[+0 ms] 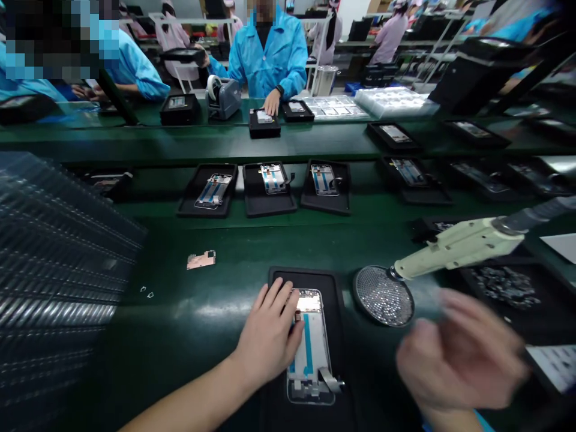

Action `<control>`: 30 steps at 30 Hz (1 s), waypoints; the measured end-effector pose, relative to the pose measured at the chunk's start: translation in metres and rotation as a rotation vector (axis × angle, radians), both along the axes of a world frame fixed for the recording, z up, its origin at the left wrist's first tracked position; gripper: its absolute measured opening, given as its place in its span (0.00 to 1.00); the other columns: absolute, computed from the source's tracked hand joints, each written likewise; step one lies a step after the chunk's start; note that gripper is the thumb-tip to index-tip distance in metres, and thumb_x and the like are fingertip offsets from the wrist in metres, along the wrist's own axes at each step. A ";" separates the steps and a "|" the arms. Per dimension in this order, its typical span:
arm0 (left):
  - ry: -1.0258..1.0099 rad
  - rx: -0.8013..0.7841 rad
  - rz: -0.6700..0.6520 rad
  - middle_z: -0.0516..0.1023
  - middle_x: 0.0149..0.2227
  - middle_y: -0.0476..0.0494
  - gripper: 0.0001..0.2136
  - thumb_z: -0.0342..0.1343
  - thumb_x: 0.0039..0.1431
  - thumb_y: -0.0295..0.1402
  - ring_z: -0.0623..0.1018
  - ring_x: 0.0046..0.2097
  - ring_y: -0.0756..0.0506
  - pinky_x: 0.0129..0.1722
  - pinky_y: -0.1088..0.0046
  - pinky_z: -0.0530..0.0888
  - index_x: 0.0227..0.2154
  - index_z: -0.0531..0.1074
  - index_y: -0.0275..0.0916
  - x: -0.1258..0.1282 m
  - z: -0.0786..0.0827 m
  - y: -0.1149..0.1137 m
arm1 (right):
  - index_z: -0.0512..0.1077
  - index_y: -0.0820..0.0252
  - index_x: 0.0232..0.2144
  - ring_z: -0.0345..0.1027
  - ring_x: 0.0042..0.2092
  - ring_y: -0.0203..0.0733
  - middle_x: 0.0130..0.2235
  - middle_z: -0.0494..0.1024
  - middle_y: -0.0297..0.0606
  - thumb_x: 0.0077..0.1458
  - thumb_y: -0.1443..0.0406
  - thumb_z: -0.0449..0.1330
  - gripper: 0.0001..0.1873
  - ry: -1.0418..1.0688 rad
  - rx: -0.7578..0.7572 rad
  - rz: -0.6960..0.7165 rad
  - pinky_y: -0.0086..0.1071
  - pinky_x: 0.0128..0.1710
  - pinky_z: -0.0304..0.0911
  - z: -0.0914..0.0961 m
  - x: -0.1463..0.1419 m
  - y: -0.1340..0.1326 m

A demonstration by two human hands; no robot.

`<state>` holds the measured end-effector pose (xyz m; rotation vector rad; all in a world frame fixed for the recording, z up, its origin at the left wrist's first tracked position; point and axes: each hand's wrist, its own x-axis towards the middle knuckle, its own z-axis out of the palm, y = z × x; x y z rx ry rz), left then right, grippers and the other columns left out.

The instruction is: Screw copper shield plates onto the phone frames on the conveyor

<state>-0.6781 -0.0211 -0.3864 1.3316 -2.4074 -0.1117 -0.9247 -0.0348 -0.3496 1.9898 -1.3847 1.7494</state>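
My left hand (270,336) lies over the left edge of an opened phone housing (317,342), fingers stretched out near its upper end. The housing has a silver frame, blue strips and a grey ribbon cable (330,380) at its lower right. Under it is a black tray (332,287). My right hand (463,360) is in the air to the right of the tray, smeared by motion. Whether its fingers hold anything cannot be made out. Just beyond that hand is a round metal mesh disc (384,296) with a pale green handle (461,246).
A thin copper-coloured plate (201,260) and two tiny rings (146,292) lie at left, near stacked clear plastic trays (58,270). Several phone housings in black trays (270,206) line the back. A parts tray (508,285) stands right. A co-worker (265,54) sits opposite.
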 end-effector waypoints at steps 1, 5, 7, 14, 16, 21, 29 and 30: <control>-0.011 -0.005 -0.002 0.69 0.65 0.35 0.21 0.49 0.71 0.34 0.67 0.67 0.33 0.63 0.44 0.70 0.62 0.68 0.31 -0.002 -0.002 -0.002 | 0.64 0.39 0.64 0.60 0.66 0.54 0.64 0.66 0.38 0.57 0.69 0.64 0.36 -0.124 -0.086 -0.136 0.57 0.67 0.60 0.004 -0.010 -0.008; -0.015 -0.050 -0.008 0.71 0.63 0.34 0.20 0.48 0.71 0.33 0.69 0.65 0.33 0.61 0.42 0.71 0.60 0.70 0.31 -0.014 -0.009 -0.004 | 0.69 0.58 0.58 0.73 0.55 0.57 0.55 0.74 0.50 0.48 0.56 0.73 0.37 -0.560 0.299 -0.039 0.57 0.57 0.70 0.010 -0.046 -0.057; -0.009 -0.060 -0.019 0.71 0.62 0.33 0.19 0.48 0.71 0.33 0.70 0.65 0.32 0.60 0.40 0.71 0.60 0.70 0.31 -0.017 -0.010 -0.006 | 0.71 0.62 0.52 0.79 0.40 0.48 0.46 0.79 0.47 0.48 0.55 0.73 0.32 -0.658 0.438 0.064 0.46 0.43 0.77 0.012 -0.053 -0.075; 0.038 -0.007 -0.013 0.69 0.63 0.34 0.18 0.48 0.72 0.33 0.63 0.70 0.33 0.60 0.39 0.71 0.60 0.70 0.36 -0.015 -0.011 -0.013 | 0.71 0.60 0.43 0.72 0.28 0.34 0.38 0.77 0.36 0.56 0.64 0.65 0.13 -0.572 0.396 0.166 0.30 0.28 0.71 0.008 -0.022 -0.060; 0.033 -0.020 -0.021 0.67 0.64 0.33 0.18 0.48 0.72 0.33 0.61 0.70 0.33 0.62 0.37 0.69 0.61 0.69 0.36 -0.015 -0.012 -0.013 | 0.70 0.60 0.44 0.72 0.29 0.33 0.39 0.76 0.37 0.57 0.65 0.64 0.13 -0.545 0.365 0.130 0.31 0.29 0.71 0.001 -0.016 -0.054; 0.018 -0.035 -0.040 0.67 0.64 0.32 0.18 0.49 0.72 0.33 0.59 0.71 0.31 0.62 0.34 0.67 0.61 0.68 0.34 -0.015 -0.015 -0.012 | 0.68 0.60 0.46 0.69 0.28 0.31 0.39 0.75 0.37 0.57 0.65 0.63 0.15 -0.517 0.329 0.070 0.30 0.27 0.70 -0.010 -0.018 -0.052; 0.040 -0.027 -0.043 0.66 0.65 0.33 0.19 0.49 0.72 0.33 0.58 0.71 0.33 0.61 0.36 0.69 0.62 0.67 0.34 -0.014 -0.014 -0.012 | 0.69 0.60 0.46 0.70 0.29 0.33 0.37 0.75 0.37 0.56 0.66 0.64 0.15 -0.536 0.316 0.028 0.30 0.27 0.69 -0.013 -0.020 -0.054; 0.038 -0.024 -0.043 0.66 0.65 0.33 0.19 0.49 0.72 0.33 0.58 0.71 0.33 0.61 0.36 0.69 0.62 0.66 0.35 -0.014 -0.014 -0.011 | 0.69 0.60 0.46 0.70 0.29 0.33 0.37 0.75 0.37 0.56 0.66 0.64 0.15 -0.536 0.322 0.022 0.29 0.27 0.69 -0.013 -0.021 -0.054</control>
